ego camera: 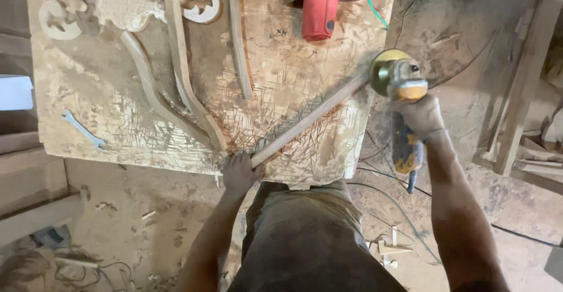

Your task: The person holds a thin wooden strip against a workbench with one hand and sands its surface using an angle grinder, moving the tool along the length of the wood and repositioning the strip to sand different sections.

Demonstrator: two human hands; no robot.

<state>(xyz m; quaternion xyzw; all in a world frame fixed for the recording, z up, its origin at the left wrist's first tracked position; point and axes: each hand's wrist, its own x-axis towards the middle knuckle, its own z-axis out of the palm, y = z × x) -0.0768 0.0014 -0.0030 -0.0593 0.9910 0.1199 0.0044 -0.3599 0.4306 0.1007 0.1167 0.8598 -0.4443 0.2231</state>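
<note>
My left hand (238,172) grips the near end of a long thin wooden strip (311,118) at the front edge of the scarred workbench (88,122). The strip runs diagonally up to the right across the bench top. My right hand (422,116) holds a yellow angle grinder (400,84), whose blurred disc meets the far end of the strip at the bench's right edge. The grinder's body and cord hang down below my wrist.
Curved wooden pieces (182,75) and carved scrollwork (202,2) lie on the bench. A red power tool (322,4) sits at the back, a wrench (83,130) at the left. Timber (522,92) leans at the right. Cables and offcuts litter the dusty floor (146,210).
</note>
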